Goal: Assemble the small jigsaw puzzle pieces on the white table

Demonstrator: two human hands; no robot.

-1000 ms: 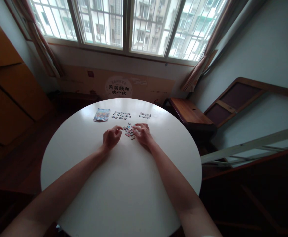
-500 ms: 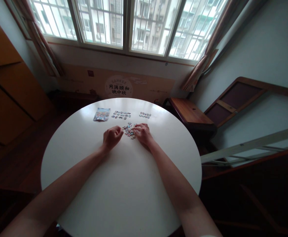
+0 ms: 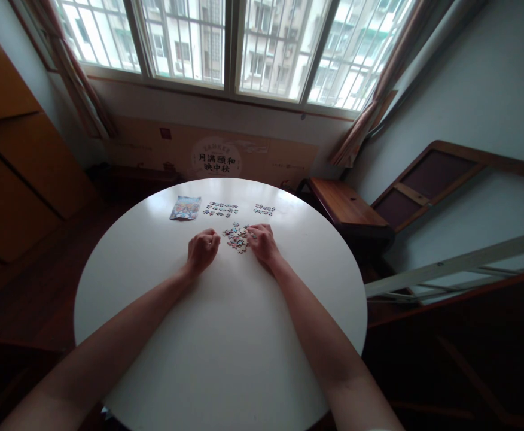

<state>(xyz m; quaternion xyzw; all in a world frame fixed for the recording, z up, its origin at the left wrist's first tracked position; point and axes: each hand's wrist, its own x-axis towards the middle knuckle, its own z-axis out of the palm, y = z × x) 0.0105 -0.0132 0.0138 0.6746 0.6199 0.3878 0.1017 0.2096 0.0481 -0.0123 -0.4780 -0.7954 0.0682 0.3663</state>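
Observation:
A loose pile of small jigsaw pieces lies on the white round table. To its left rests my left hand, closed with the fingers curled in; whatever it may hold is hidden. My right hand is at the pile's right edge, its fingers bent together over the pieces there. I cannot make out whether a piece is between those fingertips. Beyond the hands, jigsaw pieces in rows lie at the back, and a smaller set in two rows lies to the right of them.
A small picture packet lies at the back left of the table. Behind the table are a barred window and a printed cardboard panel. A wooden bench stands at the right, an orange cabinet at the left.
My left hand has drawn slightly left, away from the pile. My right hand has shifted a little right, its fingers now more bunched, uncovering more of the pieces.

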